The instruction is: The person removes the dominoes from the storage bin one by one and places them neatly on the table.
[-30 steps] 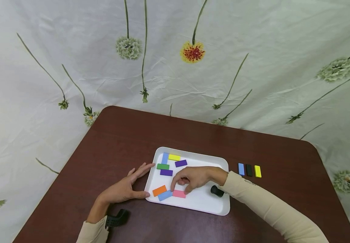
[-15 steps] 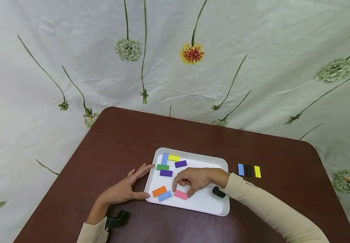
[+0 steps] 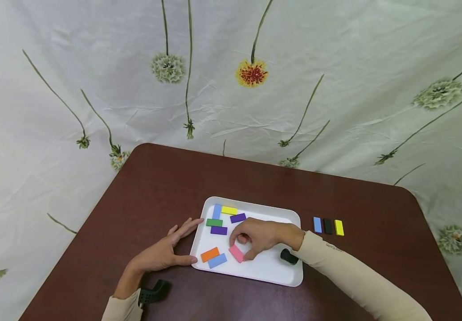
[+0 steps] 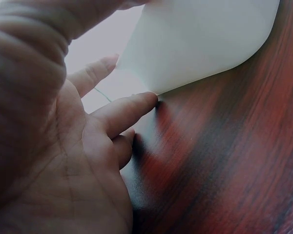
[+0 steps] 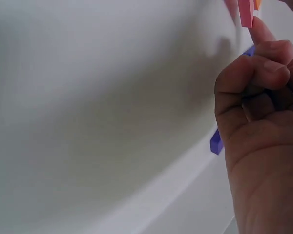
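My right hand [image 3: 256,236] reaches into a white tray [image 3: 263,275] and pinches a pink block [image 3: 236,253] between thumb and index finger. The block lies slanted in the head view; its end also shows at the top of the right wrist view. My left hand [image 3: 162,249] spreads along the tray's left side, thumb and fingertips at the rim, fingers extended. In the left wrist view its fingertips touch the tray wall [image 4: 200,44]. Left of the pink block lie an orange block [image 3: 210,254] and a light blue block [image 3: 217,261], edge to edge.
At the tray's far left are a light blue block [image 3: 217,211], a yellow block [image 3: 229,210], a green block [image 3: 214,222] and two purple blocks [image 3: 218,230]. Right of the tray, a blue block [image 3: 317,224], a black block [image 3: 327,226] and a yellow block [image 3: 339,228] stand on the brown table [image 3: 166,178].
The pink block has moved away from the light blue block beside it and turned from nearly level to a steep slant, pinched by my right hand. My left hand stays at the rim.
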The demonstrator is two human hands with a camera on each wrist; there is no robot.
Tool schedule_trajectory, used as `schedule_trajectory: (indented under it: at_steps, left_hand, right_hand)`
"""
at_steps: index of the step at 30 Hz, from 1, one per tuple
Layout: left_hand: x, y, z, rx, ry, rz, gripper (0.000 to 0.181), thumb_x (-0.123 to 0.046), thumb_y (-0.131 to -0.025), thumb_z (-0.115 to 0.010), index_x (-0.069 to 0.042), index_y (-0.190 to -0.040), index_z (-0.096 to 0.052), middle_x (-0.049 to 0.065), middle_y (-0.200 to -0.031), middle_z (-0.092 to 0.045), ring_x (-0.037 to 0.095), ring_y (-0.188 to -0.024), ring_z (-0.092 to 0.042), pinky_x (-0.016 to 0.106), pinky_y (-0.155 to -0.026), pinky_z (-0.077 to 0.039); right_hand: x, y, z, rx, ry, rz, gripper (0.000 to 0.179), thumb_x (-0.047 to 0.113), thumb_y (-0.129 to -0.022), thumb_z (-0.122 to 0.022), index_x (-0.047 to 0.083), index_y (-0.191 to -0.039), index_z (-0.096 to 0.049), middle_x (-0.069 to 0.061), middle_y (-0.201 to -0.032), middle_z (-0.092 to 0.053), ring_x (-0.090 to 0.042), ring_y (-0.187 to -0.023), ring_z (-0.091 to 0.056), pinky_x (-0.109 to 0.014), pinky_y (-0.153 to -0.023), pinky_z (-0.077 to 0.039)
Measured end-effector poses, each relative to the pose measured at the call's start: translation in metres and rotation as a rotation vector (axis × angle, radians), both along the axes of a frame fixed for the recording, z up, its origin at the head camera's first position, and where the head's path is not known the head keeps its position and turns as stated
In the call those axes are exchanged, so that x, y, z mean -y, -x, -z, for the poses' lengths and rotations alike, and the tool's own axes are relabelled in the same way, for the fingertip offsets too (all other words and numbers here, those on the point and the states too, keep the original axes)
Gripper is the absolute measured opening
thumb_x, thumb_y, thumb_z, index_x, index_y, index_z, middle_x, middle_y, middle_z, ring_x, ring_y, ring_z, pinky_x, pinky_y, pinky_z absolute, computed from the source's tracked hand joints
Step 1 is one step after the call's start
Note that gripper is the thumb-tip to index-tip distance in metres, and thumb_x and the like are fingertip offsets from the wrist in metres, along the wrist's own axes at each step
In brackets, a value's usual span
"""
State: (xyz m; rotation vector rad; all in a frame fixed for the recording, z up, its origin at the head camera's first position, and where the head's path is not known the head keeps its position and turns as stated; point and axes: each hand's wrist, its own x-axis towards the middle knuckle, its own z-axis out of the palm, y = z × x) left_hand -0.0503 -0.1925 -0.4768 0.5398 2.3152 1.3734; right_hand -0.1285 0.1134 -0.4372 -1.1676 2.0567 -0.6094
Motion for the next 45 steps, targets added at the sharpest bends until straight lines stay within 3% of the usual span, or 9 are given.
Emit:
schedule_trajectory:
  at_steps: [13, 25, 33, 39, 45]
  left_hand:
    - [0.001, -0.003, 0.000, 0.014, 0.003, -0.012, 0.094, -0.031, -0.082, -0.083, -0.033, -0.158, -0.029, 0.003, -0.165, -0.029, 0.035, -0.156, -0.006, 0.062, -0.119, 0.006]
    - [0.002, -0.003, 0.001, 0.004, 0.001, -0.015, 0.094, -0.033, -0.081, -0.083, -0.034, -0.158, -0.029, 0.002, -0.164, -0.030, 0.034, -0.156, -0.007, 0.062, -0.119, 0.006]
    - [0.001, -0.004, 0.000, 0.011, 0.001, -0.013, 0.093, -0.032, -0.082, -0.083, -0.035, -0.157, -0.028, 0.002, -0.164, -0.030, 0.035, -0.156, -0.006, 0.063, -0.119, 0.006]
    - [-0.001, -0.002, -0.002, 0.008, -0.007, -0.006, 0.094, -0.032, -0.082, -0.083, -0.032, -0.158, -0.029, 0.001, -0.165, -0.029, 0.034, -0.156, -0.007, 0.062, -0.119, 0.006]
    - [0.000, -0.001, -0.002, 0.007, -0.003, -0.006, 0.094, -0.033, -0.082, -0.083, -0.034, -0.158, -0.028, 0.001, -0.165, -0.028, 0.034, -0.156, -0.007, 0.062, -0.119, 0.006]
  right_hand:
    - [-0.051, 0.012, -0.021, -0.084, 0.125, 0.162, 0.036, 0.017, -0.079, -0.084, 0.016, -0.111, -0.068, 0.005, -0.074, -0.043, -0.004, -0.068, -0.040, -0.018, -0.061, -0.036]
    - [-0.133, 0.022, -0.025, -0.155, 0.284, 0.387, 0.034, 0.016, -0.081, -0.084, 0.015, -0.111, -0.069, -0.005, -0.073, -0.046, -0.006, -0.067, -0.040, -0.021, -0.060, -0.037]
    - [-0.183, 0.015, -0.016, -0.171, 0.299, 0.559, 0.038, 0.010, -0.080, -0.085, 0.010, -0.113, -0.068, -0.002, -0.075, -0.046, -0.010, -0.064, -0.043, -0.024, -0.058, -0.040]
    - [-0.217, 0.004, -0.012, -0.178, 0.300, 0.627, 0.039, 0.004, -0.081, -0.082, 0.005, -0.116, -0.066, -0.004, -0.075, -0.044, -0.021, -0.063, -0.041, -0.026, -0.055, -0.038]
    - [-0.249, -0.009, -0.002, -0.194, 0.282, 0.689, 0.041, 0.001, -0.080, -0.082, 0.003, -0.117, -0.064, -0.004, -0.077, -0.043, -0.014, -0.064, -0.042, -0.025, -0.053, -0.037]
